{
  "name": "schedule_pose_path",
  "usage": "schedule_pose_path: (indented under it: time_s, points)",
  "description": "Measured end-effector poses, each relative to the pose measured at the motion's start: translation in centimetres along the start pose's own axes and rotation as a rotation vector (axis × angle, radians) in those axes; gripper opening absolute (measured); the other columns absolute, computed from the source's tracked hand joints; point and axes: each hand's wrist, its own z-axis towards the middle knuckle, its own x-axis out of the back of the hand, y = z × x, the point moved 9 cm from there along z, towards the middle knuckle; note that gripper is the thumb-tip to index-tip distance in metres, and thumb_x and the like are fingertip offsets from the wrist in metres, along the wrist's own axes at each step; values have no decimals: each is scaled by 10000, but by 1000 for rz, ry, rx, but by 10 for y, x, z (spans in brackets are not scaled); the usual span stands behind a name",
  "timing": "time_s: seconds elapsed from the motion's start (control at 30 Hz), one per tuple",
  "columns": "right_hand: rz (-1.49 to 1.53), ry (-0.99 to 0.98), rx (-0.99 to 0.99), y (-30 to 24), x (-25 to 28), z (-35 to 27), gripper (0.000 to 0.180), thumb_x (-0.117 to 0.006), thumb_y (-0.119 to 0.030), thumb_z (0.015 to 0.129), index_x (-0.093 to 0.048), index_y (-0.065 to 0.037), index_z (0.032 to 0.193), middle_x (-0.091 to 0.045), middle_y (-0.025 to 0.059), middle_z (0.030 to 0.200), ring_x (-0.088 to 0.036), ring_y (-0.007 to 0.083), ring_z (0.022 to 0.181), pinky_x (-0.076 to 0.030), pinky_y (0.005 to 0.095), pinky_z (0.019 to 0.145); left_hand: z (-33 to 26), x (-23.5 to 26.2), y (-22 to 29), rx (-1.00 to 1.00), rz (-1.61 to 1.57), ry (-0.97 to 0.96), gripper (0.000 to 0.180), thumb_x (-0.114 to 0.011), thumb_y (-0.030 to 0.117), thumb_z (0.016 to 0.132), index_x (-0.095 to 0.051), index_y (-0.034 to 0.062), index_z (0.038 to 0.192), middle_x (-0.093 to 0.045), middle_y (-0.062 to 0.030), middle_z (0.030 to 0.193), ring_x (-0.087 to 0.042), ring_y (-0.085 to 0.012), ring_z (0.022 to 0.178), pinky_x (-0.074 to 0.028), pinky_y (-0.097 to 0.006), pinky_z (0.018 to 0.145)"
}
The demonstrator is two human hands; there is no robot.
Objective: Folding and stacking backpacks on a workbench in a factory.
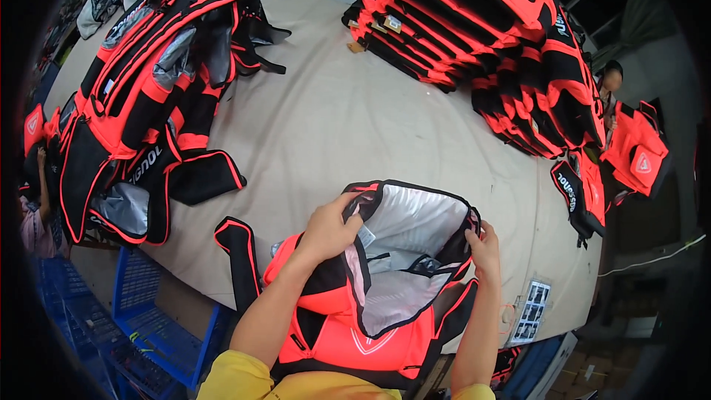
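Observation:
In front of me at the near edge of the table lies a red and black backpack, its top opened wide to show a silver lining. My left hand grips the left side of the opening's black-bound rim, fingers curled over the edge. On the opposite side, my right hand pinches the rim near its right corner. A small white label shows inside near my left hand. Some dark straps lie within the lining. One black padded flap with red piping sticks out at the bag's left.
A heap of red and black bags lies at the left; a tall stack stands far right on the beige-covered table. Blue plastic crates stand lower left. A printed sheet lies at the right edge. Two people are at the sides.

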Motion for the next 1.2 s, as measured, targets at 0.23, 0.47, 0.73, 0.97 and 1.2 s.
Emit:
schedule_pose_path:
  time_s: [0.23, 0.47, 0.73, 0.97, 1.2]
  points:
    - [-103, 90, 165, -2, 26, -9, 468, -528, -26, 888, -649, 76, 1328, -725, 118, 1038, -658, 184, 886, -538, 327, 786, -1, -16, 3, 23, 68, -38, 522, -607, 218, 890, -632, 11, 1368, -732, -298, 1052, -731, -403, 987, -556, -434, 898]
    - [148, 67, 120, 36, 33, -14, 409, -497, -2, 979, -649, 63, 1353, -714, 81, 999, -615, 130, 855, -491, 262, 765, -1, -9, 3, 29, -79, -69, 451, -584, 126, 910, -648, -40, 1324, -754, -170, 1091, -702, -216, 1008, -529, -347, 919]
    - [197, 82, 83, 53, 35, -57, 378, -503, -18, 1030, -614, 73, 1380, -715, 87, 1126, -630, 129, 1001, -497, 258, 893, -35, -2, 65, -413, 516, 330, 625, -745, 206, 890, -564, -33, 1439, -625, -277, 1370, -540, -383, 1385, -378, -495, 1192]
    - [548, -7, 85, 94, 54, -120, 401, -512, 4, 1062, -514, 33, 1461, -659, 102, 1339, -631, 165, 1202, -480, 305, 1060, -141, -70, 96, -850, 796, -489, 355, -770, 344, 832, -649, 62, 653, -588, -62, 709, -676, -277, 999, -297, -689, 1203]
    - [829, 1, 69, 146, 50, -152, 428, -603, -50, 1050, -522, 3, 1467, -612, 86, 1412, -597, 173, 1283, -454, 347, 1126, -186, -23, 98, -790, 810, -330, 296, -700, 296, 911, -641, 43, 768, -640, -72, 832, -682, -314, 1155, -231, -783, 1168]
